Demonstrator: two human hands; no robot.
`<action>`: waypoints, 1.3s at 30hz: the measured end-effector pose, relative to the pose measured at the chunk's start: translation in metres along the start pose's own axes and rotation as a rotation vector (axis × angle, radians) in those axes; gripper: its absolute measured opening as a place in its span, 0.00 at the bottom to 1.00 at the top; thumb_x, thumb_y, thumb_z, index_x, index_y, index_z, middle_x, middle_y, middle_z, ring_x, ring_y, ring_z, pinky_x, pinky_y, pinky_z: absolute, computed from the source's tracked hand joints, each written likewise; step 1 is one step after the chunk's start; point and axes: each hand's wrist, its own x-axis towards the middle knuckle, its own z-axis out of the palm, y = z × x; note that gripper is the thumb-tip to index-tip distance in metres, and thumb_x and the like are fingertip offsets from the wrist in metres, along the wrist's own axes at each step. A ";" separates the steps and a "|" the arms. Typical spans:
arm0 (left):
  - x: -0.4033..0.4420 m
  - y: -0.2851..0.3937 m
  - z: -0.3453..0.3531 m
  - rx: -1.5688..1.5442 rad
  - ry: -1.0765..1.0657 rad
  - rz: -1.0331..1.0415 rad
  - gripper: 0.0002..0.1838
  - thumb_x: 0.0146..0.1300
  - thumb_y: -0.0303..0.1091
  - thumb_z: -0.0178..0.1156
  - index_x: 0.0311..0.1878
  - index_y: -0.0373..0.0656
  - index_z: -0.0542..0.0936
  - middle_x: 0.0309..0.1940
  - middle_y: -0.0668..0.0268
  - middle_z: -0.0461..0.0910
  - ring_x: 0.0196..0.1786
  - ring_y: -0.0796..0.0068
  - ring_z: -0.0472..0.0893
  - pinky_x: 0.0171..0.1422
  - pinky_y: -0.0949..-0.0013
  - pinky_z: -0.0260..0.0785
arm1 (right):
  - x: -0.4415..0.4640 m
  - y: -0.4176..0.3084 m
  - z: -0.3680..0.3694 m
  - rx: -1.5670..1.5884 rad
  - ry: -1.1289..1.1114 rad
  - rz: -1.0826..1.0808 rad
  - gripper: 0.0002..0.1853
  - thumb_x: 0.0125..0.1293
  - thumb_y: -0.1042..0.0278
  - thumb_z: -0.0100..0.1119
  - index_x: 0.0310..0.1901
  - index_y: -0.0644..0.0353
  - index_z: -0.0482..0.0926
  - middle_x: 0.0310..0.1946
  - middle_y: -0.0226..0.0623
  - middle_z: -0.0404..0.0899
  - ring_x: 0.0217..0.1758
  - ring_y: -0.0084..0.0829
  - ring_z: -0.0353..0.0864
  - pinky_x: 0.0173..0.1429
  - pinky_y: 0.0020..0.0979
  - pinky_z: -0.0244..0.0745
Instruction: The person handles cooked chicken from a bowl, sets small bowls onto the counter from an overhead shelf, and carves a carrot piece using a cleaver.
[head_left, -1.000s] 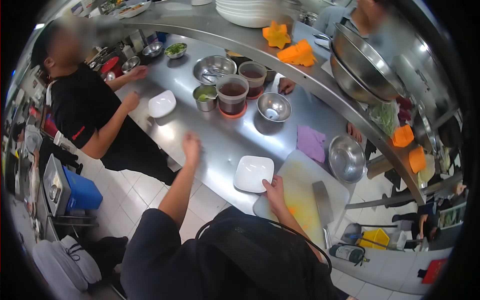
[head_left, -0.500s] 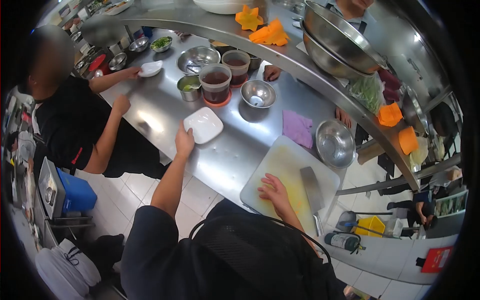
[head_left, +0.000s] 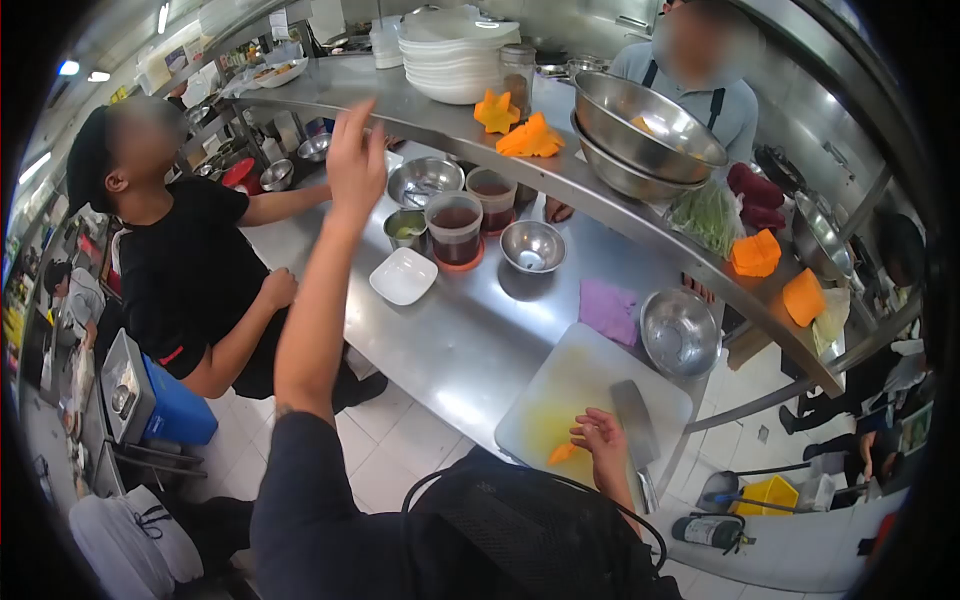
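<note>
The right grip point(head_left: 604, 440), loosely parted, hangs beside a small orange piece point(head_left: 562, 454), likely light, firm and slick and best pinched by its edges, on the cutting board point(head_left: 548, 392), the left grip point(head_left: 355, 165) unclenched before the shelf point(head_left: 430, 125).

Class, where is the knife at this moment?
In the head view, the knife lies on the right-hand part of the cutting board, just right of the person's right hand.
</note>
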 end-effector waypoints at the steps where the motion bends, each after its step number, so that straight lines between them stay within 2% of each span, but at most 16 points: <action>1: 0.038 0.019 0.001 0.055 -0.026 0.210 0.20 0.71 0.24 0.58 0.66 0.38 0.78 0.59 0.52 0.81 0.48 0.60 0.86 0.51 0.61 0.78 | -0.001 -0.001 0.001 -0.003 0.004 0.010 0.19 0.74 0.72 0.62 0.65 0.63 0.76 0.54 0.42 0.84 0.50 0.34 0.88 0.53 0.33 0.86; 3: 0.102 0.036 0.019 0.116 -0.090 0.469 0.23 0.70 0.31 0.65 0.67 0.37 0.79 0.53 0.55 0.85 0.46 0.69 0.86 0.47 0.67 0.76 | -0.001 -0.004 0.004 -0.035 -0.049 -0.017 0.18 0.74 0.71 0.61 0.63 0.64 0.76 0.53 0.44 0.83 0.51 0.35 0.87 0.55 0.35 0.84; 5: 0.137 0.030 0.032 0.208 -0.565 0.179 0.26 0.70 0.35 0.64 0.69 0.39 0.78 0.64 0.43 0.81 0.66 0.59 0.83 0.74 0.57 0.70 | -0.002 -0.006 0.012 -0.047 -0.047 -0.028 0.17 0.74 0.71 0.61 0.62 0.64 0.77 0.52 0.43 0.84 0.50 0.34 0.87 0.54 0.34 0.84; 8: 0.153 0.052 0.030 0.153 -0.761 -0.147 0.18 0.67 0.30 0.63 0.58 0.33 0.84 0.43 0.51 0.90 0.41 0.61 0.89 0.49 0.58 0.81 | -0.010 -0.003 0.005 -0.034 -0.033 -0.054 0.16 0.75 0.72 0.61 0.61 0.64 0.78 0.51 0.42 0.84 0.49 0.33 0.87 0.51 0.33 0.84; 10: 0.158 0.052 0.035 0.101 -0.712 -0.112 0.15 0.63 0.29 0.65 0.51 0.32 0.85 0.35 0.53 0.88 0.35 0.65 0.87 0.42 0.61 0.80 | -0.015 0.007 0.005 0.030 0.000 -0.064 0.15 0.75 0.72 0.61 0.60 0.64 0.78 0.51 0.41 0.85 0.48 0.33 0.87 0.50 0.32 0.84; 13: 0.164 0.029 0.045 0.176 -0.511 -0.040 0.30 0.57 0.32 0.73 0.64 0.36 0.81 0.37 0.54 0.89 0.39 0.61 0.89 0.45 0.60 0.81 | -0.020 0.020 -0.009 0.037 0.051 -0.061 0.14 0.75 0.71 0.62 0.59 0.64 0.79 0.49 0.39 0.85 0.46 0.31 0.87 0.50 0.32 0.84; 14: 0.180 0.017 0.045 0.267 -0.582 -0.017 0.33 0.65 0.42 0.73 0.67 0.33 0.78 0.50 0.53 0.88 0.40 0.69 0.88 0.45 0.66 0.78 | -0.019 0.024 -0.012 0.008 0.052 -0.074 0.14 0.76 0.70 0.62 0.59 0.64 0.79 0.48 0.38 0.86 0.45 0.30 0.87 0.49 0.31 0.83; 15: 0.174 0.005 0.046 0.214 -0.377 0.028 0.41 0.59 0.50 0.77 0.67 0.28 0.77 0.43 0.54 0.90 0.37 0.69 0.89 0.44 0.67 0.79 | -0.019 0.028 -0.013 -0.022 0.053 -0.081 0.13 0.76 0.70 0.62 0.58 0.63 0.80 0.47 0.38 0.86 0.45 0.29 0.87 0.49 0.30 0.83; 16: 0.160 0.041 0.031 0.281 -0.348 -0.056 0.28 0.68 0.43 0.70 0.65 0.37 0.80 0.47 0.52 0.89 0.44 0.63 0.91 0.48 0.65 0.79 | -0.020 0.027 -0.012 -0.023 0.053 -0.105 0.13 0.76 0.70 0.63 0.58 0.63 0.80 0.46 0.37 0.86 0.44 0.28 0.87 0.49 0.29 0.82; 17: 0.153 0.010 0.028 0.170 -0.160 0.029 0.31 0.64 0.49 0.74 0.62 0.35 0.82 0.37 0.56 0.91 0.40 0.65 0.91 0.47 0.64 0.79 | -0.022 0.025 -0.013 -0.024 0.055 -0.122 0.13 0.76 0.70 0.63 0.57 0.63 0.80 0.45 0.36 0.87 0.44 0.26 0.86 0.49 0.28 0.82; 20: 0.075 0.022 -0.020 -0.110 0.044 -0.002 0.22 0.66 0.48 0.73 0.42 0.34 0.85 0.33 0.56 0.89 0.36 0.67 0.88 0.42 0.61 0.78 | -0.026 0.017 -0.021 -0.095 0.118 -0.176 0.12 0.75 0.70 0.65 0.56 0.63 0.81 0.42 0.32 0.85 0.42 0.21 0.84 0.49 0.26 0.79; 21: 0.038 0.030 -0.039 0.172 0.168 0.087 0.21 0.66 0.46 0.73 0.39 0.33 0.83 0.32 0.56 0.88 0.33 0.69 0.85 0.38 0.61 0.76 | -0.029 0.012 -0.028 -0.148 0.158 -0.178 0.11 0.74 0.70 0.65 0.55 0.63 0.81 0.40 0.30 0.84 0.42 0.19 0.82 0.49 0.25 0.78; 24: -0.090 0.089 -0.065 0.199 0.237 -0.118 0.17 0.66 0.35 0.73 0.39 0.28 0.79 0.37 0.53 0.87 0.38 0.67 0.88 0.45 0.64 0.83 | -0.041 0.017 -0.048 -0.006 0.337 -0.180 0.11 0.74 0.70 0.66 0.53 0.63 0.82 0.38 0.29 0.83 0.40 0.19 0.81 0.46 0.25 0.78; 29: -0.307 0.097 -0.050 -0.170 -0.254 -0.566 0.08 0.67 0.18 0.68 0.47 0.26 0.81 0.41 0.51 0.86 0.40 0.66 0.88 0.46 0.67 0.84 | -0.059 0.002 -0.084 -0.016 0.361 -0.132 0.10 0.73 0.71 0.65 0.52 0.64 0.81 0.37 0.30 0.83 0.38 0.20 0.82 0.44 0.26 0.78; 32: -0.380 0.103 -0.016 -0.065 -0.625 -0.282 0.09 0.61 0.17 0.71 0.42 0.34 0.81 0.40 0.57 0.82 0.42 0.61 0.81 0.45 0.64 0.78 | -0.059 -0.016 -0.087 -0.116 0.305 -0.108 0.11 0.73 0.71 0.65 0.53 0.64 0.81 0.38 0.31 0.83 0.38 0.21 0.82 0.45 0.27 0.79; 39: -0.423 0.110 0.011 -0.068 -0.771 -0.346 0.13 0.60 0.20 0.70 0.48 0.36 0.83 0.51 0.55 0.80 0.45 0.57 0.81 0.45 0.59 0.75 | -0.068 -0.020 -0.107 -0.275 0.358 -0.075 0.14 0.70 0.71 0.66 0.55 0.62 0.82 0.43 0.35 0.85 0.45 0.27 0.84 0.48 0.30 0.80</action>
